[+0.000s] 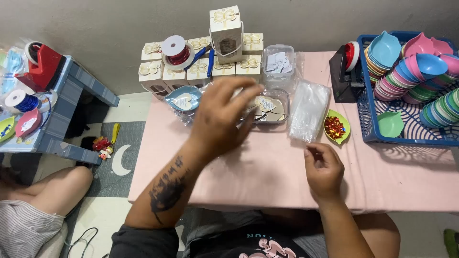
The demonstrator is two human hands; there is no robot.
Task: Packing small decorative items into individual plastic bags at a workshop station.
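Left hand point(221, 117) open, fingers spread, reaching over clear plastic tray of heart-shaped card tags point(270, 109); right hand point(324, 168) loosely curled, pinch contents unclear; stacked cream gift boxes point(201, 64) beyond look finished; tags remain.

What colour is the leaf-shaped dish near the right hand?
Lime green leaf-shaped dish, holding red and gold bits; head view.

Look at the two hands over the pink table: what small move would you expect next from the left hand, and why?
Probably the left hand lowers its fingers into the clear tray of heart tags to pick one. It hovers spread open just beside that tray and appears to hold nothing, while the right hand rests on the pink table, fingertips pinched, whether on anything I cannot tell.
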